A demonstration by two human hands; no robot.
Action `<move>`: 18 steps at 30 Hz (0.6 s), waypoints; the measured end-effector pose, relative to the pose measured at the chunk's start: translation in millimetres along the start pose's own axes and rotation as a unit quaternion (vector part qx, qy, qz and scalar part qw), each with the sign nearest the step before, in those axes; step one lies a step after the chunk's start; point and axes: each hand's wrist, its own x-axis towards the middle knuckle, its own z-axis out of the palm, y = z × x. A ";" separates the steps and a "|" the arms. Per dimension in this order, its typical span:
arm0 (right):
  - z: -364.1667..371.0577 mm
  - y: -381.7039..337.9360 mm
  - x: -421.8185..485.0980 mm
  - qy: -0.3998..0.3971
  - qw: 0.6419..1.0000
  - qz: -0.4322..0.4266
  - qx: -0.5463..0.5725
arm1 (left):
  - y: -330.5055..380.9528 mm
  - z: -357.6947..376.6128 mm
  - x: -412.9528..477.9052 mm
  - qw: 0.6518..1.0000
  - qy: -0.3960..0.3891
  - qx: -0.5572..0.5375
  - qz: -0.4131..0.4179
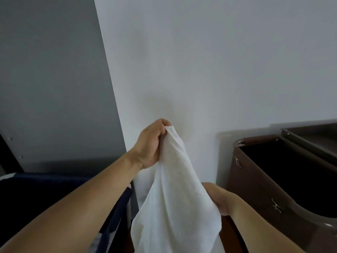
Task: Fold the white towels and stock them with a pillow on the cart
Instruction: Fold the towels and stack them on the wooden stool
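My left hand [150, 145] pinched the white towel [175, 198] at its top corner; my right hand [218, 199] gripped its lower edge beside the brown cart [259, 189].

Dim, soft light; wide-angle edge warp, slight blur.

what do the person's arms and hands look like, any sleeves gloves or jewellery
Both forearms are bare up to the frame edge, with no sleeves in view. The left hand and right hand wear no gloves, and no rings, watch or bracelet show.
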 end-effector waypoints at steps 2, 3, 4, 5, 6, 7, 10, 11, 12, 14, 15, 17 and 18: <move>-4.7 7.2 -0.5 0.028 0.999 -0.003 0.042 | 1.7 -7.6 3.8 0.998 0.056 0.028 0.021; -9.4 10.6 0.5 0.055 0.994 -0.012 0.096 | 1.8 -11.1 4.7 0.995 0.084 0.035 0.027; -12.3 11.9 -3.0 0.075 0.986 -0.025 0.147 | 0.9 -14.3 5.8 0.993 0.109 0.037 0.029; -17.2 14.1 -3.9 0.084 0.979 -0.035 0.185 | 0.0 -16.7 6.5 0.990 0.131 0.037 0.028; -21.2 16.2 -7.1 0.073 0.976 -0.043 0.202 | -1.5 -18.3 7.4 0.988 0.147 0.036 0.025; -22.6 17.1 -11.9 0.061 0.975 -0.044 0.208 | -3.0 -18.8 7.7 0.987 0.156 0.035 0.023; -26.3 21.7 -22.4 0.036 0.984 -0.034 0.168 | -7.9 -15.4 8.3 0.985 0.162 0.046 0.024; -26.4 23.7 -23.5 0.032 0.988 -0.027 0.149 | -9.2 -14.0 8.3 0.985 0.161 0.052 0.029; -26.8 23.9 -24.8 0.020 0.991 -0.024 0.133 | -10.1 -13.0 8.4 0.985 0.158 0.056 0.032; -29.4 22.1 -29.8 0.017 0.996 -0.010 0.091 | -10.3 -12.3 9.2 0.986 0.150 0.060 0.038; -30.6 21.9 -33.5 0.012 0.998 -0.002 0.062 | -10.1 -12.7 9.6 0.986 0.149 0.064 0.039; -33.4 20.6 -42.2 0.024 0.999 0.019 -0.013 | -9.7 -14.2 10.3 0.985 0.154 0.072 0.039; -33.4 18.5 -47.0 0.044 0.997 0.028 -0.049 | -10.3 -15.0 10.3 0.984 0.156 0.077 0.040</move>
